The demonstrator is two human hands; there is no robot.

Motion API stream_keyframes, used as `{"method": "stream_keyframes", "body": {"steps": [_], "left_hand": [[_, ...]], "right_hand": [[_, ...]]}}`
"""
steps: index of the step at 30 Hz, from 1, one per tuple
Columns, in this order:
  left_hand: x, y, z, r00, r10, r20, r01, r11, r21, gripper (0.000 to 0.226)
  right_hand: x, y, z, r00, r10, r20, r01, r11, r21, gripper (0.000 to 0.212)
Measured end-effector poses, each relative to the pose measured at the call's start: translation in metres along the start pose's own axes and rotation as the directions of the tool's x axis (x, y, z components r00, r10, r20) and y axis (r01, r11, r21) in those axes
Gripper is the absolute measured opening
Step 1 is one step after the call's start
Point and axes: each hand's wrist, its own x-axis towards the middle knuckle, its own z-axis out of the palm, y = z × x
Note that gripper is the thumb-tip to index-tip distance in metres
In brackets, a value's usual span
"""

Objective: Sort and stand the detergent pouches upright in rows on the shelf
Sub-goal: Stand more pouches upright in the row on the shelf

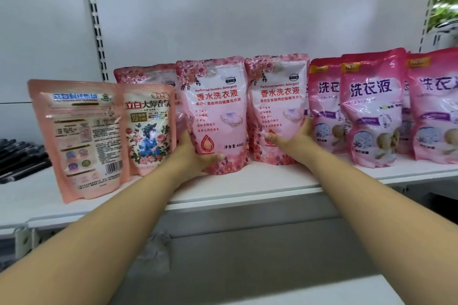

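shelving first: the white shelf (260, 186) runs left to right under a pale back panel (223, 20), and pouches stand along it in three sorts. toward the right end are the magenta pouches (371, 111), upright, packed close and overlapping, in what looks like two rows. in the middle, near the front edge, stand two rose-print pouches side by side, their printed faces turned out to the aisle; a further one of that sort (146, 74) shows behind them, nearer the back panel. toward the left end are two peach pouches: one facing forward (148, 129), and one (79, 141) turned back to front so its barcode shows, closest to the front edge and leaning a little.

the left rose-print pouch (218, 116) has its long axis vertical, top seal up, base on the shelf. the left hand (195, 153) grips it low on its left side, thumb curled across the lower front. the right rose-print pouch (280, 109) stands the same way, just beside it, barely apart. the right hand (295, 138) holds it low down, thumb on the front, fingers wrapped round its right edge. each pouch lies straight ahead of its own hand, so neither arm needs to cross.

my guess is the pair is being squared up; the reversed peach pouch still wants turning.

dark objects (22, 156) lie past the left end, too blurred to name.
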Motion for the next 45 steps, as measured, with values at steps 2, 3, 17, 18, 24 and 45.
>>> {"method": "stream_keyframes", "body": {"steps": [2,3,17,18,24,45], "left_hand": [[-0.003,0.001,-0.001,1.0,-0.024,0.007,0.023,0.999,0.032,0.097],[-0.007,0.003,-0.003,1.0,-0.022,0.011,0.021,0.998,0.062,0.096],[-0.014,0.049,-0.158,0.813,0.492,-0.311,0.105,0.402,0.909,0.05],[-0.009,0.046,-0.161,0.863,0.394,-0.316,0.162,0.376,0.912,0.051],[0.007,0.031,-0.153,0.916,0.251,-0.313,0.229,0.315,0.921,0.059],[0.03,0.021,-0.176,0.937,0.304,-0.171,0.028,0.423,0.906,0.048]], "right_hand": [[-0.007,-0.002,-0.003,1.0,0.012,-0.011,-0.013,0.997,-0.07,0.117],[-0.011,-0.005,-0.005,0.998,-0.016,-0.057,0.01,0.995,-0.104,0.115],[-0.027,-0.173,0.006,0.627,-0.776,0.066,0.767,0.601,-0.222,0.053],[-0.021,-0.187,0.011,0.614,-0.783,0.096,0.78,0.583,-0.229,0.051],[0.022,-0.242,0.049,0.623,-0.686,0.376,0.781,0.529,-0.331,0.042],[0.06,-0.333,0.02,0.745,-0.656,-0.122,0.655,0.682,0.326,0.011]]}}
